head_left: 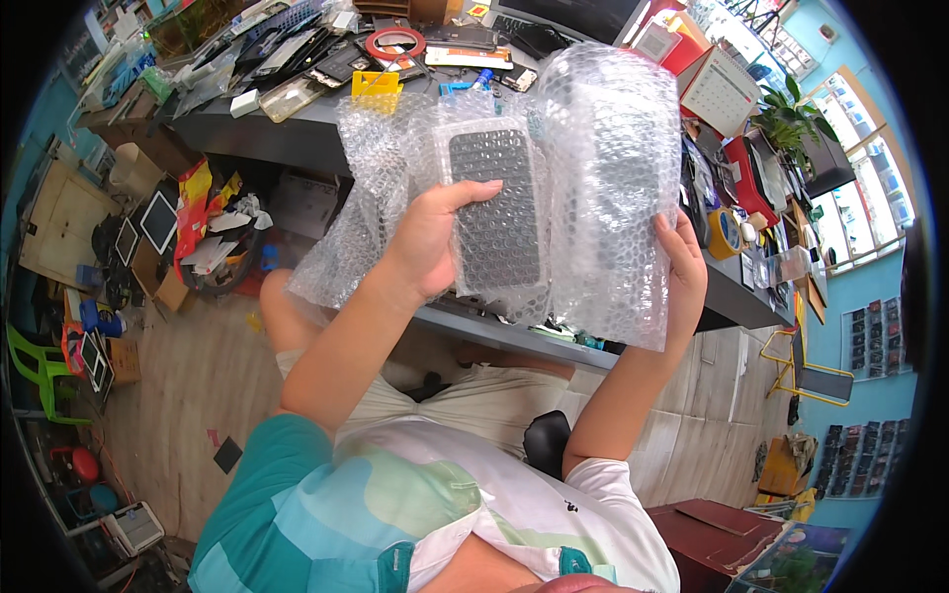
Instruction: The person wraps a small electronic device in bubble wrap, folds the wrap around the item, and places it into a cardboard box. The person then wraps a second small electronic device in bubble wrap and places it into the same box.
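A dark, flat, phone-shaped device lies under a layer of clear bubble wrap, held up in front of the desk. My left hand grips it at its left side, thumb pressed across the front through the film. Around the right edge of the wrap my right hand is closed, its fingers partly hidden behind the sheet. Loose wrap spreads out to both sides of the device, and a crumpled part hangs down past my left wrist.
Behind the wrap runs a cluttered grey desk with a red tape roll, a yellow holder and several phone parts. To the right stand a yellow tape roll, a desk calendar and a potted plant. A waste bin overflows at the left.
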Demonstrator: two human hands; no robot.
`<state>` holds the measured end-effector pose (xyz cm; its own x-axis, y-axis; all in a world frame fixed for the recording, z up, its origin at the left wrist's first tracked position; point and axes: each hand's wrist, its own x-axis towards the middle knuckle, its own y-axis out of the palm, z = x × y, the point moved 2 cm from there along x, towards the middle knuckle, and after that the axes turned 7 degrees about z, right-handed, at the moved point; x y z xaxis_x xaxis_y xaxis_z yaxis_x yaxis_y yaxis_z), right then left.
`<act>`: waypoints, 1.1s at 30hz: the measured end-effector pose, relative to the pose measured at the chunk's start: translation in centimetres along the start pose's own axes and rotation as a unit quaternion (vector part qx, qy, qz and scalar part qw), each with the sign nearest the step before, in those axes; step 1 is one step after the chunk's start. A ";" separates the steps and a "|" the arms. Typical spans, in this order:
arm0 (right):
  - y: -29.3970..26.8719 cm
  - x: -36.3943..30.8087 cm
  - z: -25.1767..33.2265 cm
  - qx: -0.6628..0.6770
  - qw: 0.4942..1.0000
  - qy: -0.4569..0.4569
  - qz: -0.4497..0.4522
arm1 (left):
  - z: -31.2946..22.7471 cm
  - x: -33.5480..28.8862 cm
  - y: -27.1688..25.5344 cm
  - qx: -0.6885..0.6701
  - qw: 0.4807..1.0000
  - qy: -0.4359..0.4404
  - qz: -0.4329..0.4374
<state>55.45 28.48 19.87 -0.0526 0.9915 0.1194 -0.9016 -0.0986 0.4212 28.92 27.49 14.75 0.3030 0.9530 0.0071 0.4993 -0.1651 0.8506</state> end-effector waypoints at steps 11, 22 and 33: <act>2.2 0.1 -2.5 0.079 0.990 0.087 0.079 | -0.5 -0.3 3.0 0.092 0.995 0.023 0.010; 5.7 -1.8 -3.8 -0.337 0.936 -0.081 -0.056 | 0.5 -0.3 3.2 -0.027 0.997 0.074 0.023; 2.8 -0.7 -2.9 -0.064 0.997 -0.045 -0.022 | 0.3 -1.1 2.5 0.088 0.989 0.093 -0.071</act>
<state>51.76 27.77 18.36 0.0218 0.9823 0.1862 -0.9498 -0.0377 0.3104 30.10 25.97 16.75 0.0729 0.9973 0.0054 0.6646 -0.0526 0.7454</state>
